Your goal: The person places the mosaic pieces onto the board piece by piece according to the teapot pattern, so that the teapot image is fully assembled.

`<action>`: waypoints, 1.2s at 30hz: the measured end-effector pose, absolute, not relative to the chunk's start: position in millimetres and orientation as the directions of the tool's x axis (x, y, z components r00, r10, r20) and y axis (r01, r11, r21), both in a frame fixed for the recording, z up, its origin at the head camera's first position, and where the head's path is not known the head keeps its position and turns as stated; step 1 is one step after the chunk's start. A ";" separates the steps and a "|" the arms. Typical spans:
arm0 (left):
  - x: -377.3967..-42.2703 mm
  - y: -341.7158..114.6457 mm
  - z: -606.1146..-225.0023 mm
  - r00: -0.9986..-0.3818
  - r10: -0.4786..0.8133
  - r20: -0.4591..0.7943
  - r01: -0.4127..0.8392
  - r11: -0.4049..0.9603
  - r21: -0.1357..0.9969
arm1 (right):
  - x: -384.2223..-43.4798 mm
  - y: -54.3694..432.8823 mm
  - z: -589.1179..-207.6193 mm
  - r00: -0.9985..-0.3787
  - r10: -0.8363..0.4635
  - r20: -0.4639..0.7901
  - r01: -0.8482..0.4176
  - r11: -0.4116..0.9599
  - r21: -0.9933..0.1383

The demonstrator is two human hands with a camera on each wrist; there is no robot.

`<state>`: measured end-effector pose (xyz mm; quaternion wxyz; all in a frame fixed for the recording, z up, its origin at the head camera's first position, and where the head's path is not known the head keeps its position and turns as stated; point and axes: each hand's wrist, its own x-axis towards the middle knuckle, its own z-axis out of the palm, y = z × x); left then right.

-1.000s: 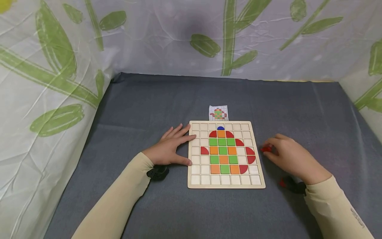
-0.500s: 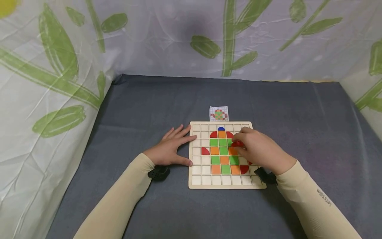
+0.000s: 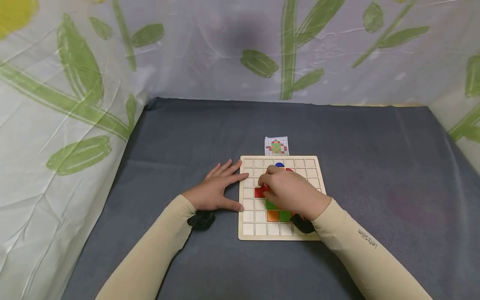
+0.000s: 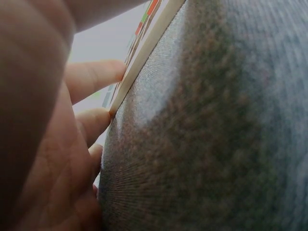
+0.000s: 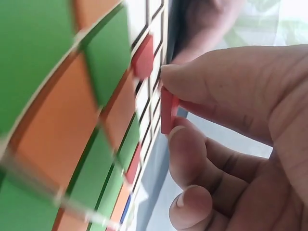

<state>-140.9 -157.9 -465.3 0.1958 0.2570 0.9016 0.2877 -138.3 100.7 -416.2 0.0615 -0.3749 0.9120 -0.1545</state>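
A wooden grid board [image 3: 262, 238] lies on the grey cloth, bearing coloured tiles. My left hand [image 3: 215, 191] is spread at its left edge, with fingertips [image 4: 115, 70] touching the rim. Over the board's left-middle part, my right hand [image 3: 294, 189] pinches a small red tile [image 5: 167, 110] between thumb and fingers. The held tile is apart from the grid in the right wrist view. Close to it, a red quarter-round tile [image 5: 143, 57] sits in a cell. Green tiles [image 5: 109, 53] and orange tiles [image 5: 57, 130] fill the middle; my right hand hides many of them in the head view.
A small printed pattern card [image 3: 276, 146] lies against the board's far edge. A blue half-round tile [image 3: 279, 165] sits in the top row. Behind the grey cloth [image 3: 202, 129] hangs a pale curtain [image 3: 210, 50] with green leaf prints.
From the right of the board, my right hand has moved left across it with the red tile. My left hand keeps its place at the rim. The head view has shifted slightly.
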 end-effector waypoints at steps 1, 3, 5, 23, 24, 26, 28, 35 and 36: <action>-140.6 -158.0 -465.5 -0.790 0.578 -0.203 0.353 0.701 0.620 | -138.2 97.0 -416.4 -0.705 -0.710 -0.003 -0.669 0.666 -0.329; -140.6 -158.0 -465.5 -0.788 0.583 -0.199 0.359 0.697 0.621 | -138.0 90.3 -416.8 -0.693 -0.721 -0.013 -0.675 0.655 -0.340; -141.0 -157.7 -465.5 -0.785 0.587 -0.196 0.365 0.695 0.619 | -137.7 84.7 -418.1 -0.686 -0.727 -0.022 -0.675 0.648 -0.353; -141.1 -159.6 -463.4 -0.783 0.593 -0.186 0.371 0.686 0.626 | -143.9 67.4 -431.3 -0.658 -0.752 -0.029 -0.675 0.607 -0.419; -141.3 -159.6 -463.5 -0.784 0.592 -0.187 0.371 0.688 0.623 | -143.8 67.7 -431.3 -0.659 -0.752 -0.030 -0.675 0.608 -0.418; -141.6 -159.5 -463.7 -0.785 0.590 -0.189 0.371 0.692 0.619 | -143.7 68.5 -431.5 -0.657 -0.753 -0.028 -0.678 0.607 -0.415; -142.2 -159.4 -464.5 -0.786 0.587 -0.193 0.369 0.697 0.615 | -143.8 69.3 -432.2 -0.654 -0.756 -0.024 -0.683 0.604 -0.411; -142.3 -159.1 -466.7 -0.791 0.580 -0.196 0.362 0.701 0.615 | -140.0 76.5 -428.8 -0.660 -0.750 -0.032 -0.677 0.613 -0.407; -142.2 -159.1 -466.9 -0.791 0.579 -0.197 0.360 0.701 0.616 | -138.8 78.9 -427.5 -0.665 -0.746 -0.035 -0.674 0.620 -0.402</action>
